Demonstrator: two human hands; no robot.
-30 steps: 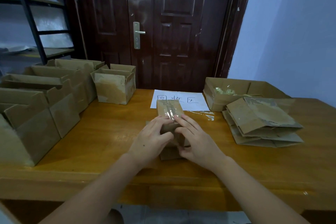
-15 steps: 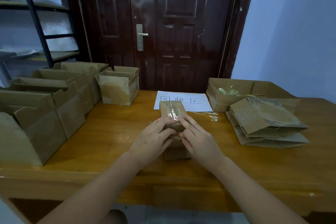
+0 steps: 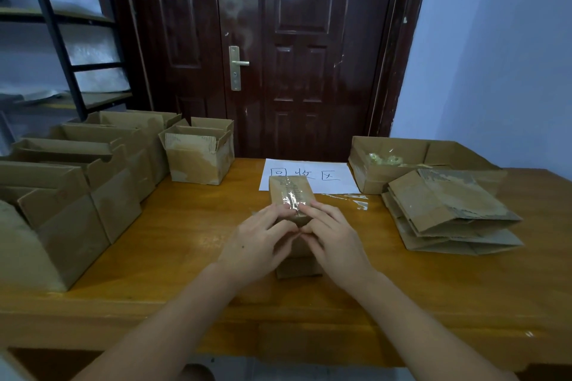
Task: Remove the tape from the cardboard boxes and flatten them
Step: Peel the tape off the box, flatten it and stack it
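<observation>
A small cardboard box (image 3: 289, 192) stands in the middle of the wooden table (image 3: 185, 226), with a strip of clear tape (image 3: 291, 195) running along its top face. My left hand (image 3: 260, 241) and my right hand (image 3: 332, 238) hold the box from both sides. The fingertips of both hands meet on the near end of the tape. The lower part of the box is hidden behind my hands.
Several open cardboard boxes (image 3: 77, 182) stand in a row on the left. A stack of flattened boxes (image 3: 448, 213) lies on the right, behind it an open box with wadded tape (image 3: 383, 161). A white paper sign (image 3: 306, 176) and a loose tape strip (image 3: 356, 199) lie behind the box.
My fingertips have crept slightly up the box toward the tape end. The view has shifted a little; the box stays in place.
</observation>
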